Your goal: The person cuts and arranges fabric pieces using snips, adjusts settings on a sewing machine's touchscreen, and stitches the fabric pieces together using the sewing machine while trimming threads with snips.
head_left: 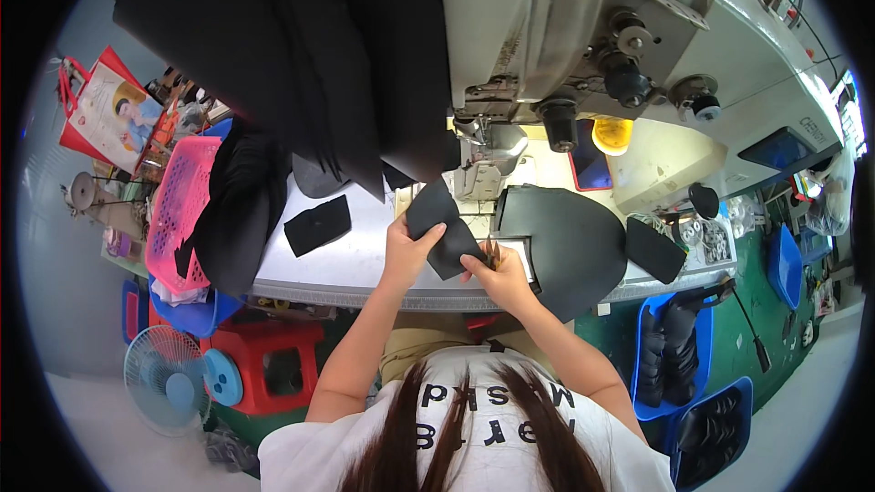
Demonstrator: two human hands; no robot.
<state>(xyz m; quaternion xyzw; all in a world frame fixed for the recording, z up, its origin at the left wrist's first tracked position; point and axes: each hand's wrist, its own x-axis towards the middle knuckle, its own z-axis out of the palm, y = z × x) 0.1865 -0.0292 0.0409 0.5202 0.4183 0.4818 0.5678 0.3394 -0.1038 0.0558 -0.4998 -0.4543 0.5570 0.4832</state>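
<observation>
A black fabric piece (445, 232) is held up in front of the sewing machine (488, 150), just below its needle area. My left hand (407, 251) pinches its left edge, thumb on top. With thumb and fingers my right hand (501, 275) grips the lower right corner. A small pointed metal tool (493, 253), perhaps thread snips, also shows in the right hand, partly hidden by the fingers. To the right, a large rounded black panel (579, 241) lies on the white table (374, 260) and hangs over its front edge.
Small black pieces (318, 225) (655, 251) lie on both sides. Tall black fabric (301, 46) hangs at the far left. A pink basket (182, 210) stands left, above a red stool (264, 364) and a fan (169, 383). Blue bins (645, 410) sit low right.
</observation>
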